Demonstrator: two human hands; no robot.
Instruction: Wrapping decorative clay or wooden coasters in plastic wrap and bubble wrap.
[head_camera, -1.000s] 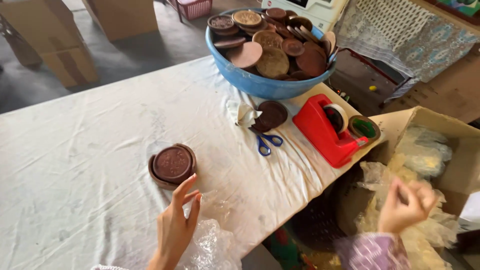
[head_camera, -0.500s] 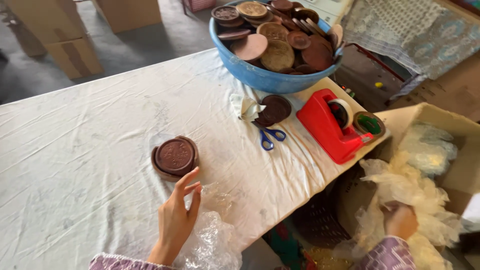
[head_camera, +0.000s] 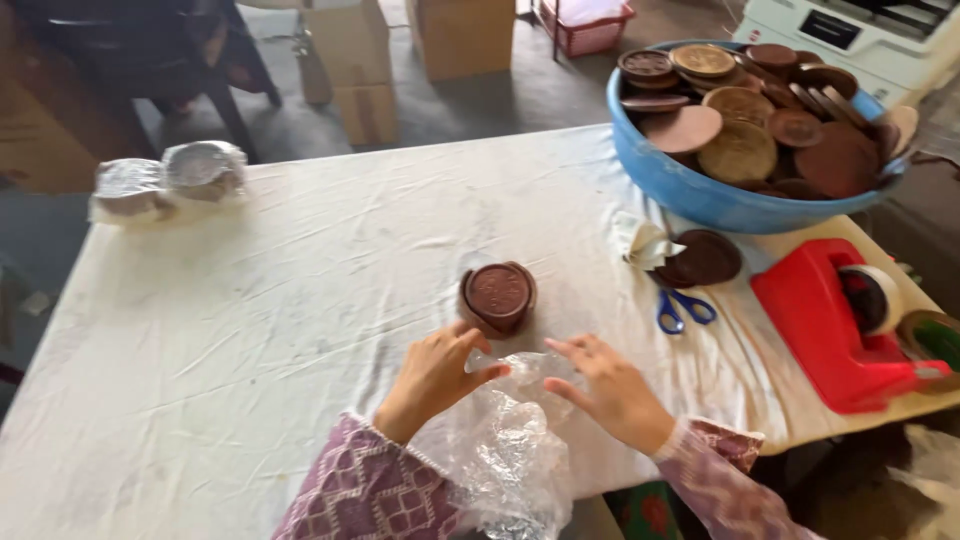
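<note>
White wrinkled cloth over the table (head_camera: 300, 330), grey concrete floor beyond with cardboard boxes (head_camera: 400, 50) at 12 o'clock and a red basket (head_camera: 585, 25) further right. Near table centre, a small stack of round brown carved discs (head_camera: 497, 296), embossed pattern facing up. Just below it, at 6 o'clock, a crumpled clear plastic bag (head_camera: 510, 440), trailing off the near table edge.

Left hand (head_camera: 435, 375) at the bag's upper left corner, fingers (head_camera: 480, 372) curled and pinching the plastic edge, close to the disc stack but not touching it. Right hand (head_camera: 610, 390) at the bag's upper right, fingers (head_camera: 575, 352) spread flat and resting on the plastic, not closed around anything. Purple patterned sleeves on both wrists.

At 2 o'clock from the stack, a large blue plastic basin (head_camera: 690, 190) heaped with more brown and tan round discs, overhanging the far right part of the table. Just below the basin, a single dark disc (head_camera: 705, 258) lying on the cloth with a scrap of crumpled pale paper (head_camera: 645, 243) touching its left side. Blue-handled scissors (head_camera: 682, 308) right beneath that disc. At 3 o'clock, a red tape dispenser (head_camera: 830, 330) with a roll mounted, near the right table edge. At 10 o'clock, far left corner, two plastic-wrapped round bundles (head_camera: 165, 180) side by side.
</note>
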